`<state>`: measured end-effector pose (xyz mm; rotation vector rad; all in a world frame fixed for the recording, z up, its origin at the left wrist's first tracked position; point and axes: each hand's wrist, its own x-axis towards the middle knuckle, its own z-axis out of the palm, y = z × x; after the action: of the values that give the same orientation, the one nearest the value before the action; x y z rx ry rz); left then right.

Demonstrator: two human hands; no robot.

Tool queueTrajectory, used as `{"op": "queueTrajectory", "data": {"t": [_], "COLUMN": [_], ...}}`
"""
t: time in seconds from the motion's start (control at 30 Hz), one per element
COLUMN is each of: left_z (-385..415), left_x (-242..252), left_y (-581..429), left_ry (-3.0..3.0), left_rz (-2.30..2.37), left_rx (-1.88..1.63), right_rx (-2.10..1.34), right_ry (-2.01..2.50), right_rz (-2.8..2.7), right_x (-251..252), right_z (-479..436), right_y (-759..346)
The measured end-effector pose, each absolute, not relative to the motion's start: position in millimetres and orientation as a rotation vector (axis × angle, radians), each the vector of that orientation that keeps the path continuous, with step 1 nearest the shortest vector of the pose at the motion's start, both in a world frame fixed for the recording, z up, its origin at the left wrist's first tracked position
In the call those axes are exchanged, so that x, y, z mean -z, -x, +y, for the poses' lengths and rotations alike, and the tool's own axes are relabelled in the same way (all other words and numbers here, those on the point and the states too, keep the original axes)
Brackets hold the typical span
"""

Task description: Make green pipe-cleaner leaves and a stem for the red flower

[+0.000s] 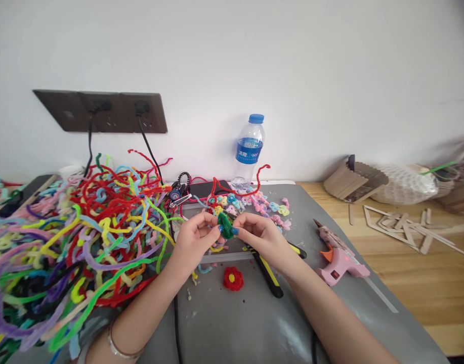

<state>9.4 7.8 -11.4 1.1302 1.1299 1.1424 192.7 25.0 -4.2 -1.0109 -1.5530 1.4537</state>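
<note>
Both hands meet over the middle of the grey mat (254,323), pinching a small green pipe-cleaner piece (225,225) between them. My left hand (196,237) grips it from the left with curled fingers. On its right side, my right hand (260,233) closes on the same piece. A finished red pipe-cleaner flower with a yellow centre (233,278) lies on the mat just below the hands. Black-and-yellow pliers (270,275) lie under my right wrist.
A big tangle of coloured pipe cleaners (76,237) fills the left. A pink glue gun (338,258) lies on the right of the mat. Small pastel flowers (262,205) and a water bottle (249,151) stand behind. Wooden craft sticks (402,225) are scattered on the wooden table.
</note>
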Motion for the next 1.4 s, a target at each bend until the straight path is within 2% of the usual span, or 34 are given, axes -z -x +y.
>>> {"op": "queueTrajectory", "data": {"t": [1.4], "left_z": [5.9], "left_x": [6.2], "left_y": [-8.2], "left_ry": [-1.093], "left_rz": [1.068], "left_rx": [-1.156], "right_rx": [-1.518], "right_ry": [1.074], "right_rz": [-1.485], "right_x": [0.9], "right_z": [26.2], "right_y": [-194.7]}}
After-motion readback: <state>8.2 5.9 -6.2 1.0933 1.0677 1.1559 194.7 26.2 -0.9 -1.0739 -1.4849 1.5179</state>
